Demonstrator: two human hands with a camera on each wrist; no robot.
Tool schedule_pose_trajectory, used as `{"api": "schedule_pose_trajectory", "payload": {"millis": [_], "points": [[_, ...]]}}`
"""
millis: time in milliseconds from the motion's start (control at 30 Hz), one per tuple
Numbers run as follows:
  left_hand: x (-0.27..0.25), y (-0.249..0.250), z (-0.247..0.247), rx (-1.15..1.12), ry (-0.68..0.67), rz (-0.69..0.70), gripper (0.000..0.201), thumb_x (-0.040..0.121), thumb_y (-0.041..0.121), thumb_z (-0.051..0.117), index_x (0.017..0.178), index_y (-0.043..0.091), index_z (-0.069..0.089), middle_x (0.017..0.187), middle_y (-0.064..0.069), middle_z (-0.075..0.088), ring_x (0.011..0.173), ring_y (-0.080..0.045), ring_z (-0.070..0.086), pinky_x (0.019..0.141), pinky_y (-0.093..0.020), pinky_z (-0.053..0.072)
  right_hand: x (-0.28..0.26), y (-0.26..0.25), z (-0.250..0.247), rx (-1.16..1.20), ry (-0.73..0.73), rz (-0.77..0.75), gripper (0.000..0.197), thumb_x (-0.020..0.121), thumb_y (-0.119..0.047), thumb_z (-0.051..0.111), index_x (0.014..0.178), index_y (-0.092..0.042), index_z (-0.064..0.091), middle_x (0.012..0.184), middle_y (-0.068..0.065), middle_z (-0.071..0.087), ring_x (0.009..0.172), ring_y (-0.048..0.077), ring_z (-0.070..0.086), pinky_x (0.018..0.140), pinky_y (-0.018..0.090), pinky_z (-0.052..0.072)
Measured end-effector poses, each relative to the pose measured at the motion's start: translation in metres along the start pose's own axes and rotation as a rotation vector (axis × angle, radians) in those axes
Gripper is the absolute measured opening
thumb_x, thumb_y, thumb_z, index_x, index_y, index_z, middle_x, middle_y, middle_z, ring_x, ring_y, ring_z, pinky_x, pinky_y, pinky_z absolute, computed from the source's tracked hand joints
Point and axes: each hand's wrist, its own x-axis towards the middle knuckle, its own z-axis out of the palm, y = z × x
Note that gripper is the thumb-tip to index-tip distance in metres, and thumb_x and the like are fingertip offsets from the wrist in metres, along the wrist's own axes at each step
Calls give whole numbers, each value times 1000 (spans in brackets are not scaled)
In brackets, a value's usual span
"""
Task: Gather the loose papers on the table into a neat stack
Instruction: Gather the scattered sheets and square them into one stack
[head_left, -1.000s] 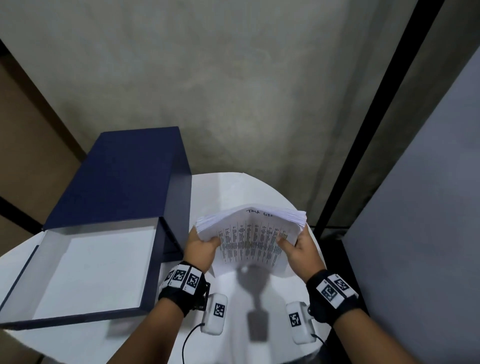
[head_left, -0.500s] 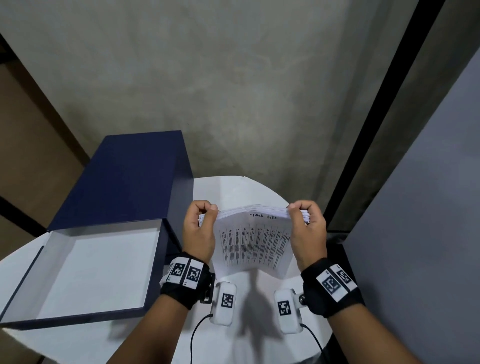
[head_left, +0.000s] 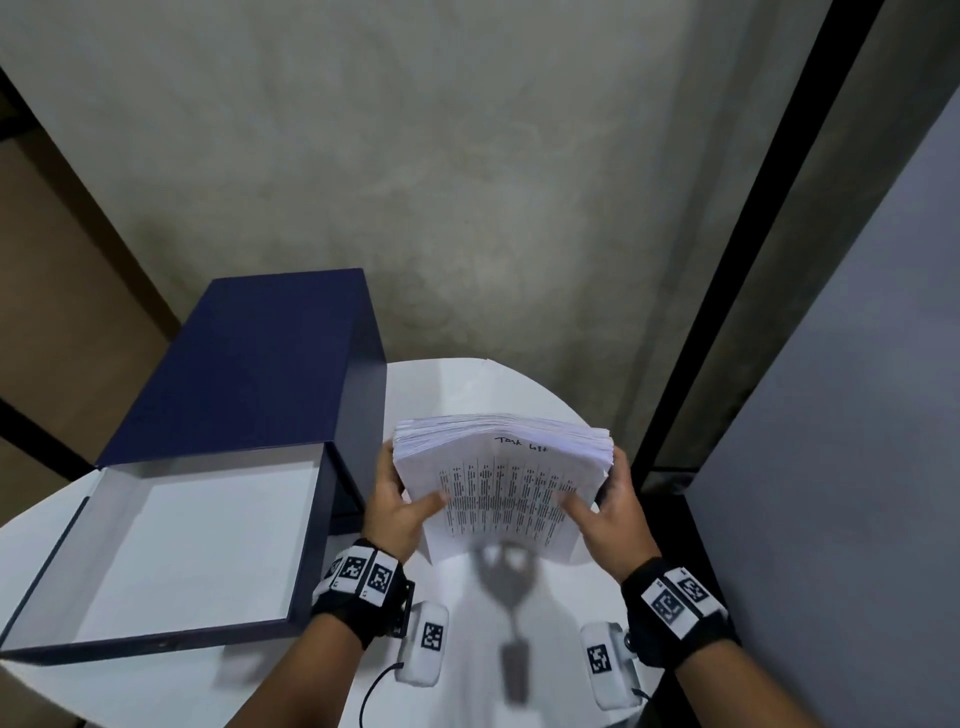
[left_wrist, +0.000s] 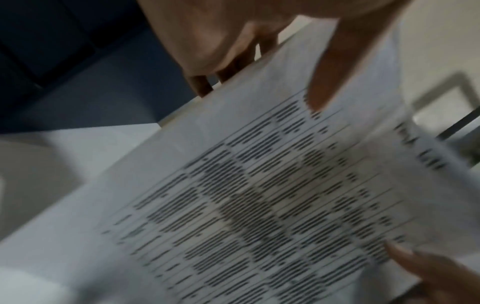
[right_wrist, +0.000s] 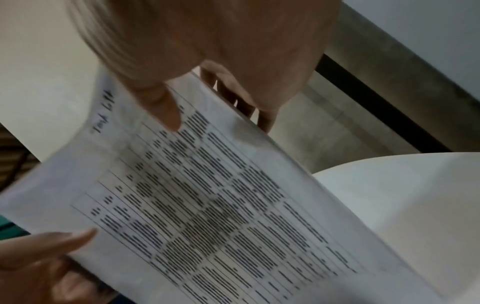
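Both hands (left hand (head_left: 397, 506), right hand (head_left: 613, 514)) grip the paper stack (head_left: 501, 483), thumbs on top.

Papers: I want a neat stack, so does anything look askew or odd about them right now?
Slightly. The papers are held upright over the table by the left hand and right hand, but their top edges fan out unevenly, so they are not yet squared. No creases or tears show.

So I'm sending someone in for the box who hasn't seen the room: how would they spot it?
On the round white table, look left of the paper stack held in both hands. The box is dark navy, its lid flipped back and its pale inside bare, the only dark thing there.
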Motion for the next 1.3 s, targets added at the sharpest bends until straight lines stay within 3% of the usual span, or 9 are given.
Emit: {"api": "schedule_pose_trajectory", "payload": {"millis": [67, 167, 367, 467, 600, 800, 1067, 1200, 1300], "points": [[1, -10, 0, 217, 69, -54, 53, 61, 38, 78, 109, 23, 59, 104, 3, 71, 105, -24, 65, 97, -48, 49, 1, 1, 6, -102, 78, 8, 46, 92, 0, 65, 113, -39, 54, 105, -27, 71, 106, -3, 65, 91, 9, 45], [3, -3, 13, 356, 106, -20, 25, 85, 23, 69, 108, 26, 59, 100, 5, 69, 100, -21, 65, 94, -47, 51, 6, -7, 15, -91, 116, 21, 35, 98, -4, 56, 128, -22, 53, 104, -23, 67, 93, -17, 63, 81, 5, 46], [7, 29, 24, 311, 112, 169, 33, 86, 20, 64, 117, 21, 54, 92, 12, 67, 81, 2, 66, 70, -18, 55, 17, -34, 15, 27, 172, -17, 33, 101, -8, 51, 119, -36, 48, 106, -27, 70, 101, -8, 64, 91, 15, 50], [4, 4, 19, 284, 106, 60, 44, 85, 13, 67, 126, 12, 51, 100, 6, 68, 94, -8, 68, 79, -24, 56, 7, -14, 17, -19, 141, 44, 36, 99, -23, 54, 133, -19, 43, 120, -12, 67, 113, 0, 64, 101, 30, 51], [-4, -40, 12, 440, 21, -135, 44, 84, 15, 66, 126, 16, 55, 104, 2, 67, 102, -25, 65, 89, -39, 53, -10, 13, 19, -79, 41, 194, 34, 101, -3, 48, 124, -24, 35, 106, -13, 62, 88, -18, 64, 74, -2, 47], [1, -47, 16, 465, 24, -152, 28, 88, 15, 62, 114, 23, 61, 92, 15, 65, 94, -20, 64, 89, -32, 49, -7, 15, 19, -123, 81, 217, 36, 99, 2, 51, 125, -18, 38, 101, -10, 62, 83, -29, 59, 69, -6, 41], [5, -58, 12, 486, -13, -222, 22, 88, 22, 62, 108, 29, 60, 96, 11, 66, 99, -21, 63, 88, -28, 45, -9, 20, 22, -177, 91, 244, 42, 98, -1, 54, 134, -17, 40, 106, -4, 65, 85, -29, 58, 72, -6, 41], [2, -48, 16, 485, -20, -198, 33, 89, 18, 61, 122, 20, 59, 103, 4, 66, 100, -21, 62, 86, -27, 45, -6, 16, 22, -209, 135, 245, 41, 98, -6, 57, 137, -14, 46, 106, -5, 67, 92, -4, 64, 90, 15, 50], [-1, -36, 16, 495, -50, -145, 35, 89, 21, 62, 123, 20, 54, 104, 4, 66, 96, -18, 63, 84, -29, 49, 1, 7, 18, -183, 155, 224, 31, 98, -4, 57, 126, -16, 51, 102, -10, 67, 90, -1, 62, 86, 12, 49]]}}
